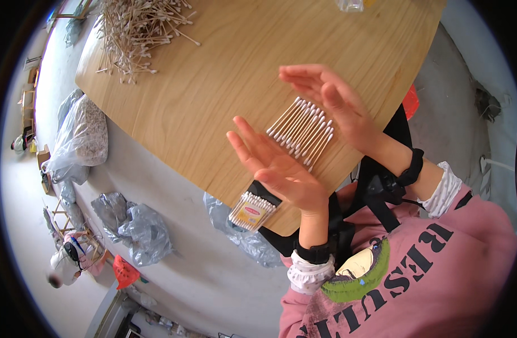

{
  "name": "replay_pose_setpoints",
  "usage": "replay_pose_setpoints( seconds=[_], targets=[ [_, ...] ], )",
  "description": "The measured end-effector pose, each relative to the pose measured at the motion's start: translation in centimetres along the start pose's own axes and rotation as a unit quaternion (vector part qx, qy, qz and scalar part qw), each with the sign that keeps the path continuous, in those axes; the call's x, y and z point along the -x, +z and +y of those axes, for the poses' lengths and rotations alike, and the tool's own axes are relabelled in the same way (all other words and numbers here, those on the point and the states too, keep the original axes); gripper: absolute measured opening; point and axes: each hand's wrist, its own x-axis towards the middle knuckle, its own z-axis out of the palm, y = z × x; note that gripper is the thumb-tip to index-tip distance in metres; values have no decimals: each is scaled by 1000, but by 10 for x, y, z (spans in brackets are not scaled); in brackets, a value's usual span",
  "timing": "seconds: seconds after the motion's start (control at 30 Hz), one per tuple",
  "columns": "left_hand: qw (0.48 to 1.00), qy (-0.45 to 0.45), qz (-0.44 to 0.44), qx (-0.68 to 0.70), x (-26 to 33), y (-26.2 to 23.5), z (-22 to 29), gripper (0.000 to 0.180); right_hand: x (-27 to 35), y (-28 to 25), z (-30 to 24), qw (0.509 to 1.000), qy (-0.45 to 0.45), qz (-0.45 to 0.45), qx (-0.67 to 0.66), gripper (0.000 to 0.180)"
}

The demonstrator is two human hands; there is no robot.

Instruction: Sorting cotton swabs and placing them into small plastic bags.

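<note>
A flat row of cotton swabs with wooden sticks and white tips lies side by side on the wooden table. On its left is my left hand, palm turned inward, fingers stretched out and holding nothing. Across the row, my right hand is likewise open and bare, fingers extended and thumb raised. Whether either hand touches the swabs I cannot tell. Close to my left wrist, at the table's near edge, a pack of cotton swabs with a yellow and white label lies beside a black object.
A big loose heap of cotton swabs covers the far left of the table. Clear plastic bags and grey bags rest on the floor to the left. Another person is at the lower left, near a red bag.
</note>
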Motion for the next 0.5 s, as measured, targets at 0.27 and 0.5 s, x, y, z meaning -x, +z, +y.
replay_pose_setpoints(
  seconds=[0.27,0.5],
  targets=[
    [1000,-26,7,-3,-4,4,3,77,13,7,0,1000,1,24,6,72],
    [1000,-19,8,-5,-2,6,1,76,16,6,3,999,-8,33,4,74]
  ],
)
